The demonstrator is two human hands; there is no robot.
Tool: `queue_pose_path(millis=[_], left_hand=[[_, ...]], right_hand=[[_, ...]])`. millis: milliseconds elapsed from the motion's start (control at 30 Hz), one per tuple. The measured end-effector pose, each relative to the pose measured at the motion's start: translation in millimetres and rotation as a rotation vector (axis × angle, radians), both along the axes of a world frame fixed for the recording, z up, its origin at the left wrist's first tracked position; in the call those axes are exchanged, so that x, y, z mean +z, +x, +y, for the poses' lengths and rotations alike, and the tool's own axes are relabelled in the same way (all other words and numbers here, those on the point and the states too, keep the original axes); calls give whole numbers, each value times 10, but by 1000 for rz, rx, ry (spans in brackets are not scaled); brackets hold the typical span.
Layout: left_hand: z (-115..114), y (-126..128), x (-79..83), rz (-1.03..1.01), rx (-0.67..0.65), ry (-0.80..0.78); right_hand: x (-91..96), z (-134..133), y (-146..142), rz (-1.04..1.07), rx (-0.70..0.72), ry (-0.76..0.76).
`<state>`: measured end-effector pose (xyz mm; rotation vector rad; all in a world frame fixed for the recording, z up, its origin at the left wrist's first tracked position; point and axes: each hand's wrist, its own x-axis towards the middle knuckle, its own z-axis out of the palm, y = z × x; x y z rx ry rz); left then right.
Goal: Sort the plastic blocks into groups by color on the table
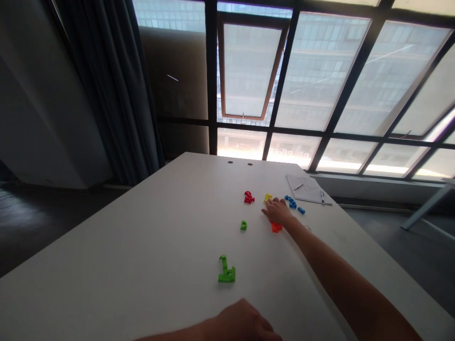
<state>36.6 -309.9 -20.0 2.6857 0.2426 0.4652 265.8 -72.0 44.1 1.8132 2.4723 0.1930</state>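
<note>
My right hand [279, 211] reaches far over the white table [177, 237]. Its thumb stands apart from the fingers, and the fingertips are at a small yellow plastic piece [268, 196], partly covering it. Orange pieces [276, 227] lie just below that hand, and blue pieces [290, 201] to its right. My left hand [245, 319] is low at the bottom edge, back upward, with bent fingers partly cut off by the frame. Just beyond it lies a green L-shaped assembly [226, 271]. Farther off are a smaller green piece [243, 225] and some red pieces [249, 197].
Paper sheets [307, 189] with pens on them lie at the table's far right. Two dark round grommets [250, 164] are set into the far end. Behind stand large windows [320, 71], a dark curtain [110, 94] and, at right, a pale furniture leg [426, 206].
</note>
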Motion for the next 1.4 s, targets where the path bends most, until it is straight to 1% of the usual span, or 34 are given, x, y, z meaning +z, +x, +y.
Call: queue_pose_path(millis=[67,133,200,233,300,367,433,500,633,733,800,900,1000,1067,1167,1233,1400], left_hand=[[-14,-8,26,-10,6,-25],[-32,-9,54,-18,5,-39],[-49,-6,83,-23,-2,-44],[-57,-4,99,-23,0,-49],[-69,1,136,-14,16,-69],[-76,6,176,-2,33,-93],[-81,12,213,11,38,-110],[-86,16,241,19,34,-109],[-109,7,268,20,37,-84],[-125,-8,284,18,45,-69],[-129,-10,298,20,56,-65],[-124,4,322,31,76,-41],[-120,23,345,40,81,-14],[-119,31,355,42,82,-12],[-111,38,336,25,68,-23],[-97,40,292,9,60,-26],[-47,19,127,2,38,-1]], right_hand=[[73,-110,-79,9,33,30],[144,-297,-210,40,121,64],[183,-565,-372,129,315,101],[184,-725,-454,175,416,95],[151,-1065,-592,251,616,59],[85,-1388,-678,302,777,41],[9,-1648,-710,354,865,31],[-61,-1827,-697,394,894,10],[-167,-1994,-592,450,804,11],[-220,-2013,-482,461,731,44],[-250,-1979,-412,446,669,74],[-296,-1848,-337,400,524,131],[-335,-1640,-323,340,367,174],[-343,-1482,-349,298,291,180],[-323,-1254,-432,252,208,158],[-302,-1126,-500,243,166,133],[-327,-948,-636,308,127,131]])
